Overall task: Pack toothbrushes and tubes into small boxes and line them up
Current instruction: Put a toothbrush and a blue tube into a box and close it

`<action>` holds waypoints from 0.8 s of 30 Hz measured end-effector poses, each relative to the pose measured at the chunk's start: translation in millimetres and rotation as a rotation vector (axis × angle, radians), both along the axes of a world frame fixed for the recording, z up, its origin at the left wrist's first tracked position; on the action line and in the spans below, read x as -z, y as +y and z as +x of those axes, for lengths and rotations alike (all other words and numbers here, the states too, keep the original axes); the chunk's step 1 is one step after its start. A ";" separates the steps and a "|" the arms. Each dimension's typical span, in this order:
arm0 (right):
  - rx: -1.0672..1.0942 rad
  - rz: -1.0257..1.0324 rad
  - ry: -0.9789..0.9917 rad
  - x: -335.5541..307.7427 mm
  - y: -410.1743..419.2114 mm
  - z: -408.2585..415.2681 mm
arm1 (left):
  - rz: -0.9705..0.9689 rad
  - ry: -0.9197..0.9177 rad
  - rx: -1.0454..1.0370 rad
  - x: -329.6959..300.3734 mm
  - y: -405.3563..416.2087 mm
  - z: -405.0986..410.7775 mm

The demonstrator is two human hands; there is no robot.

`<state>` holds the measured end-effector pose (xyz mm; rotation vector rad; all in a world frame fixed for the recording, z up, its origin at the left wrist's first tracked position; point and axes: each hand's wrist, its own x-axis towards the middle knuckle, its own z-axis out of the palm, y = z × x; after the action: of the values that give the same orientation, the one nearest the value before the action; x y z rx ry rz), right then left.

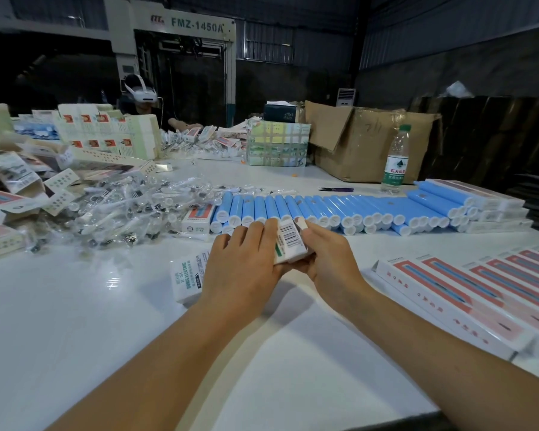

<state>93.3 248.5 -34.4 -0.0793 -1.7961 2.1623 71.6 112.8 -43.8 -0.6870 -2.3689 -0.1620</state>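
Note:
Both my hands hold a small white box (288, 242) with a barcode, tilted up above the white table (75, 321). My left hand (246, 262) grips its left side with fingers curled over the top. My right hand (327, 256) pinches its right end near the open flap. Just beyond lies a long row of blue tubes (339, 208) with white caps. A heap of plastic-wrapped toothbrush heads (122, 213) spreads at the left. Another white box (189, 278) lies flat under my left wrist. Packed boxes (467, 293) are lined up at the right.
Flat and folded cartons (10, 194) pile up at far left. A water bottle (395, 160), a brown cardboard box (364, 144) and a taped bundle (277, 144) stand at the back. Dark scissors (335, 189) lie behind the tubes. Another person sits across the table.

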 end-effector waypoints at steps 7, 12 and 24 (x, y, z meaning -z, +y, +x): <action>0.027 -0.010 -0.108 -2.4 -2.1 2.7 | -0.129 0.139 0.009 1.5 0.2 0.7; -0.016 -0.092 -0.134 -4.3 -1.5 2.1 | -0.157 0.189 -0.004 2.2 1.8 2.9; 0.289 0.485 -0.011 5.7 -1.3 3.0 | -0.102 0.043 -0.096 8.2 2.8 -9.8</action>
<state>96.3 247.1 -40.1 -0.2192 -2.1128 1.4938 61.8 115.6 -51.9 -0.6162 -2.3758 0.0155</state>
